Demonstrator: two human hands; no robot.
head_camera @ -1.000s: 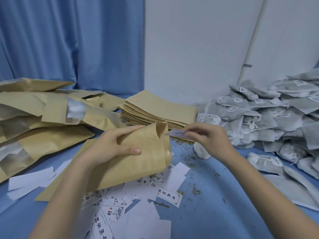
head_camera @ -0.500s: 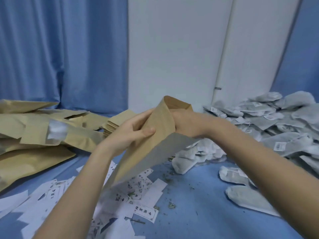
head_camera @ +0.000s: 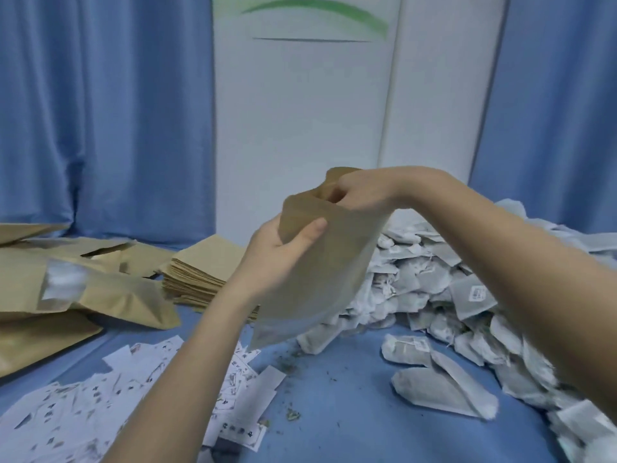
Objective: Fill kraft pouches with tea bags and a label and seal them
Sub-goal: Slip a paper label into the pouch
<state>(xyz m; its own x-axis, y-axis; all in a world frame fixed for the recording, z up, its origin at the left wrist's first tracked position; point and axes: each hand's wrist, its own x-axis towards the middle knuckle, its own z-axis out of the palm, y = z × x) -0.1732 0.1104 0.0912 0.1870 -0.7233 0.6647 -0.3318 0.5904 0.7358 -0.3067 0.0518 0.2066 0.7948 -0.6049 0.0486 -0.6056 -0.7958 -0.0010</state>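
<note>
My left hand (head_camera: 283, 252) grips the kraft pouch (head_camera: 320, 269) upright. My right hand (head_camera: 360, 195), fingers curled inside its mouth, should hold it wide for clean filling.

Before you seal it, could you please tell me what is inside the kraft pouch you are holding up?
The right hand's fingers reach into the open mouth of the kraft pouch, which the left hand grips. The opaque paper hides whatever lies deeper, so no label or tea bags can be confirmed.

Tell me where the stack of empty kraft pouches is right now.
In the head view the stack of empty pouches lies on the blue table, left of centre, just behind the left hand, between the filled pouches and the tea bags.
</note>
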